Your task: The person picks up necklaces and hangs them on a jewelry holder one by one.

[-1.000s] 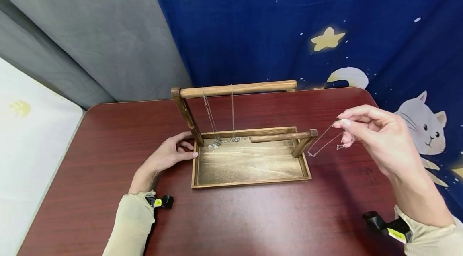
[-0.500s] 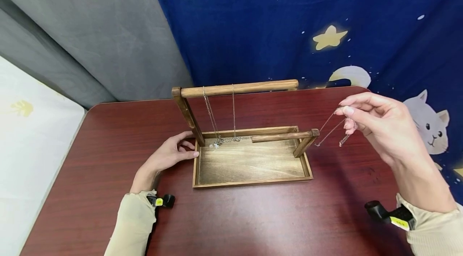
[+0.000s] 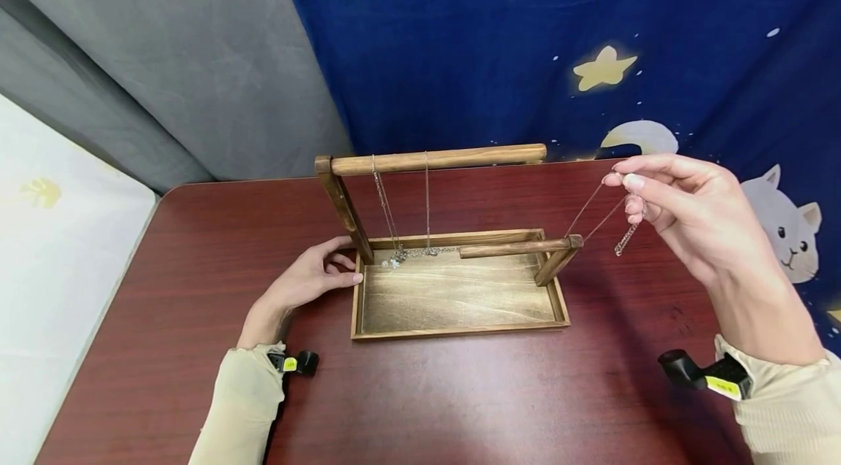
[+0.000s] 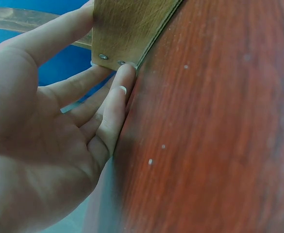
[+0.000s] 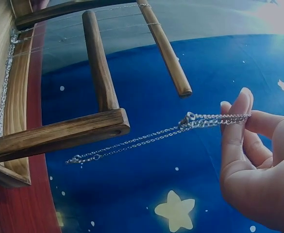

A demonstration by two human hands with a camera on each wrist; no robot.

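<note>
A wooden jewelry stand (image 3: pixel 460 334) has a shallow tray base, a tall rail (image 3: pixel 436 160) at the back and a shorter rail (image 3: pixel 509 250) at the right. My left hand (image 3: pixel 309 277) grips the tray's left end, thumb at the side wall (image 4: pixel 127 29). Beside the shorter rail, my right hand (image 3: pixel 706 213) pinches a fine silver chain necklace (image 5: pixel 142 141) between thumb and index finger. Its lower loop hangs near that rail's post (image 3: pixel 558 264); in the head view part is hidden behind it. A short tail of chain dangles below the fingers.
Silver necklaces (image 3: pixel 428 202) hang from the tall rail, their pendants (image 3: pixel 396 259) low over the tray's back. The stand sits on a dark red table (image 3: pixel 420 399). Behind are a grey curtain (image 3: pixel 184 56) and a blue curtain (image 3: pixel 460 41) with stars.
My right hand has risen, lifting the necklace; its loop has come up from beside the shorter rail's post to behind its top. The left hand stays at the tray's end.
</note>
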